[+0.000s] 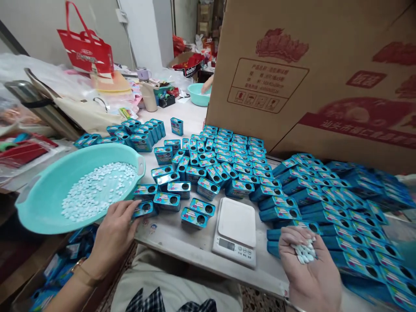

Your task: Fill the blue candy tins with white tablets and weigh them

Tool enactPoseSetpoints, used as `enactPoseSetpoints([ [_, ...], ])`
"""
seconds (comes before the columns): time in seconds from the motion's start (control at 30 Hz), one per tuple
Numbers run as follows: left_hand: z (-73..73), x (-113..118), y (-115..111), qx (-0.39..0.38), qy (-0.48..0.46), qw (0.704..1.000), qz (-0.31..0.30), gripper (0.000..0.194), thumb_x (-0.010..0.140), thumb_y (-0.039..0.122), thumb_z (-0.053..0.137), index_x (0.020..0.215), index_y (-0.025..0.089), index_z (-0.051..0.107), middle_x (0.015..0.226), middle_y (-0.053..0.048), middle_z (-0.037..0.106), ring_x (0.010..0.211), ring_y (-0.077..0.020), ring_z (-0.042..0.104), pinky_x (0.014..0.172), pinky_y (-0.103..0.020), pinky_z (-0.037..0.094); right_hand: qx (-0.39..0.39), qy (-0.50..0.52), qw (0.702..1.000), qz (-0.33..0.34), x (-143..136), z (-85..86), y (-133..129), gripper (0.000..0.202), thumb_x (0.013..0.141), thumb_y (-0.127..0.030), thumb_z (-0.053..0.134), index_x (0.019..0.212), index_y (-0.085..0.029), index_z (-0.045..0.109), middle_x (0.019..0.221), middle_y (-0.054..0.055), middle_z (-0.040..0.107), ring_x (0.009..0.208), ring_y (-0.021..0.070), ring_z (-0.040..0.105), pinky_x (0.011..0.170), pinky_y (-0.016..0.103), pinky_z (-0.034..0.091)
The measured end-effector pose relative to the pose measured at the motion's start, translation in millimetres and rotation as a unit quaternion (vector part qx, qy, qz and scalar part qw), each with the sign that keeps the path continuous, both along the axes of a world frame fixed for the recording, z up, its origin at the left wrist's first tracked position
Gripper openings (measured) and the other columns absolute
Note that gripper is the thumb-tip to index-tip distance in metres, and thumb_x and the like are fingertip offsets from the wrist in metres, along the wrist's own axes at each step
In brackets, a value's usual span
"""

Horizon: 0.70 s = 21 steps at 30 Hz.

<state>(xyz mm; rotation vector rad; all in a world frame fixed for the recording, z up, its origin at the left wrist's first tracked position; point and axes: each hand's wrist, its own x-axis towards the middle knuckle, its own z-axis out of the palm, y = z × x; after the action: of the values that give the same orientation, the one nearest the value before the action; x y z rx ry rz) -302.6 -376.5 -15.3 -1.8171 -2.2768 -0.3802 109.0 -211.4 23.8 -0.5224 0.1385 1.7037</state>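
Note:
My left hand (118,225) has its fingers on a small blue tin (143,209) at the table's front edge, just right of the turquoise basin (42,201). Pale mint-coloured tablets (94,186) lie in that basin. My right hand (308,264) is palm up with its fingers curled round a small heap of the same tablets (304,253). Between my hands sits a white digital scale (236,223) with nothing on its plate. Many blue tins (196,218) with dark round openings stand upright behind and beside the scale.
A large cardboard box (260,112) rises behind the tins on the right. Dense rows of tins (351,229) fill the right side. Another person's hand (207,85) reaches into a second turquoise basin (198,96). A steel flask (39,104) lies at the left.

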Motion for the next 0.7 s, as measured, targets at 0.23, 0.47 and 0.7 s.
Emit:
enactPoseSetpoints([
  [0.23, 11.7, 73.6, 13.2, 0.082, -0.054, 0.995, -0.035, 0.066, 0.088, 0.031, 0.055, 0.147, 0.022, 0.027, 0.143, -0.014, 0.042, 0.132, -0.0332, 0.036, 0.109, -0.052, 0.031, -0.003, 0.011, 1.0, -0.002, -1.0, -12.9, 2.1, 0.023, 0.073, -0.001, 0.049, 0.081, -0.02, 0.038, 0.069, -0.006, 0.043, 0.057, 0.0084, 0.047, 0.051, 0.019, 0.046],
  [0.47, -4.5, 121.7, 53.5, 0.017, -0.048, 0.994, -0.102, 0.057, 0.083, 0.016, 0.057, 0.138, 0.019, 0.041, 0.132, -0.013, 0.055, 0.127, -0.0333, 0.042, 0.107, -0.055, 0.026, -0.001, 0.016, 1.0, 0.007, 1.2, -8.7, -3.4, 0.022, 0.074, -0.004, 0.052, 0.081, -0.02, 0.039, 0.07, -0.006, 0.042, 0.056, 0.0073, 0.046, 0.049, 0.018, 0.045],
  [0.7, -8.1, 106.7, 42.5, 0.042, -0.074, 0.987, -0.14, 0.031, 0.081, 0.018, 0.059, 0.112, 0.023, 0.055, 0.107, -0.007, 0.066, 0.111, -0.0297, 0.053, 0.104, -0.053, 0.024, 0.009, 0.038, 0.999, -0.018, 15.9, -17.8, -12.3, 0.024, 0.075, -0.004, 0.054, 0.08, -0.02, 0.037, 0.07, -0.006, 0.042, 0.056, 0.0066, 0.046, 0.05, 0.017, 0.045],
])
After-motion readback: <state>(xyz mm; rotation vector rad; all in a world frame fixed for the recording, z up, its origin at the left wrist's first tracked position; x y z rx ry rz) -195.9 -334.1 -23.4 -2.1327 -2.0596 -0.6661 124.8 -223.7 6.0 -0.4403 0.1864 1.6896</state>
